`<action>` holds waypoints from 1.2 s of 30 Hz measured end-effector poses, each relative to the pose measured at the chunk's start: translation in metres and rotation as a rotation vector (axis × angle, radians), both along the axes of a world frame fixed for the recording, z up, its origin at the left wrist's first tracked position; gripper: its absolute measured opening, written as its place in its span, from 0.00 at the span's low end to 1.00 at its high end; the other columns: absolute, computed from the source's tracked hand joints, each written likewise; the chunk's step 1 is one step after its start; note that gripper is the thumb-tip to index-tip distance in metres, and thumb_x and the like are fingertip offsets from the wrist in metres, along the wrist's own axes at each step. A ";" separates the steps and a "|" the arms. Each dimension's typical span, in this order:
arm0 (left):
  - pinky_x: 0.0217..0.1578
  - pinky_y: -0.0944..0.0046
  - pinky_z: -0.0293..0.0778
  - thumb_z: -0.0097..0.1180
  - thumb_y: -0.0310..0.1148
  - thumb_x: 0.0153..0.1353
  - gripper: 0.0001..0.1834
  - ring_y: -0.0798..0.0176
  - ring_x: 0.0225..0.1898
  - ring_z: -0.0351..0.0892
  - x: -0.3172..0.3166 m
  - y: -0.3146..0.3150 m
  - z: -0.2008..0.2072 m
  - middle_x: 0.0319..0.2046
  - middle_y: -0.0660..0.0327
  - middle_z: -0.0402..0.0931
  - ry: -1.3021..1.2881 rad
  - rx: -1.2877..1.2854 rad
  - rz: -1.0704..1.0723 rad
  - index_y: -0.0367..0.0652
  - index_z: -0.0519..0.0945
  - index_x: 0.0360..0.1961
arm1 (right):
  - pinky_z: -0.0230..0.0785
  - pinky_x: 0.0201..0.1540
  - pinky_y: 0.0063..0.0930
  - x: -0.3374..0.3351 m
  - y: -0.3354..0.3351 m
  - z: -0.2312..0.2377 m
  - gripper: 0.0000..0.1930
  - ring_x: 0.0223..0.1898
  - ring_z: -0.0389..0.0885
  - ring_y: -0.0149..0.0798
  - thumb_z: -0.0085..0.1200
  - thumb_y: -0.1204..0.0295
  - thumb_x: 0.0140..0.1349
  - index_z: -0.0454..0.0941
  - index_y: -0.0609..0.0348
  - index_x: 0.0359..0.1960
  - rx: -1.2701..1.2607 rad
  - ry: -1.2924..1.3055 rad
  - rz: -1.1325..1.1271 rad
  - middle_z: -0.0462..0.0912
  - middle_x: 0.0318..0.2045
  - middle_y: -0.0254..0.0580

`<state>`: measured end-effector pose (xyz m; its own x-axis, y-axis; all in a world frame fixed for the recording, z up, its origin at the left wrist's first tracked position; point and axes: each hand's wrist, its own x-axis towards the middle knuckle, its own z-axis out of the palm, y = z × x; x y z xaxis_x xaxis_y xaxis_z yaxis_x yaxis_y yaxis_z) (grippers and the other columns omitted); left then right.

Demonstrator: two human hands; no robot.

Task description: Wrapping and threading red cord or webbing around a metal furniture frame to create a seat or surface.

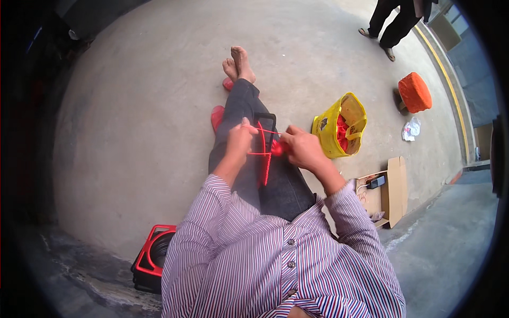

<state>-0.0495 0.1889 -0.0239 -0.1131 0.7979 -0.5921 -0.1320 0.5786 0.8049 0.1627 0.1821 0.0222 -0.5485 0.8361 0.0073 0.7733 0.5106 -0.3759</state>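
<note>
Over my outstretched legs, my left hand pinches a thin red cord near its upper end. My right hand is closed on the cord's other side, with the stretch between them fairly taut. Under the right fingers is a small blurred red bundle. A red braided strip hangs down between the hands onto my dark trousers. Behind the cord, a black frame-like piece rests on my thighs; its lower part is partly hidden by the cord and my right hand.
To the right stands a yellow bag with red material inside. Nearby are an open cardboard box with a black device, an orange stool and a crumpled plastic bag. A red-and-black case sits at lower left. A person stands far right.
</note>
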 end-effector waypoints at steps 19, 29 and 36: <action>0.23 0.68 0.68 0.57 0.26 0.59 0.07 0.74 0.20 0.69 0.027 -0.031 0.009 0.17 0.67 0.71 0.569 0.578 0.167 0.39 0.73 0.25 | 0.70 0.51 0.39 -0.025 -0.027 -0.004 0.22 0.48 0.77 0.53 0.62 0.73 0.46 0.75 0.63 0.46 0.058 0.665 -0.139 0.76 0.46 0.52; 0.14 0.79 0.53 0.57 0.37 0.63 0.10 0.81 0.18 0.61 0.030 -0.043 0.036 0.20 0.70 0.70 -0.210 0.243 -0.021 0.45 0.74 0.28 | 0.63 0.62 0.53 0.059 -0.056 0.027 0.13 0.31 0.79 0.38 0.44 0.61 0.69 0.73 0.57 0.41 -0.867 1.948 -0.259 0.78 0.26 0.36; 0.41 0.68 0.69 0.54 0.37 0.62 0.17 0.69 0.33 0.73 0.036 -0.047 -0.019 0.37 0.62 0.74 0.009 0.330 0.096 0.38 0.73 0.47 | 0.58 0.24 0.24 0.136 -0.059 0.040 0.10 0.22 0.60 0.26 0.49 0.66 0.65 0.68 0.60 0.34 -0.509 2.025 -0.434 0.65 0.23 0.31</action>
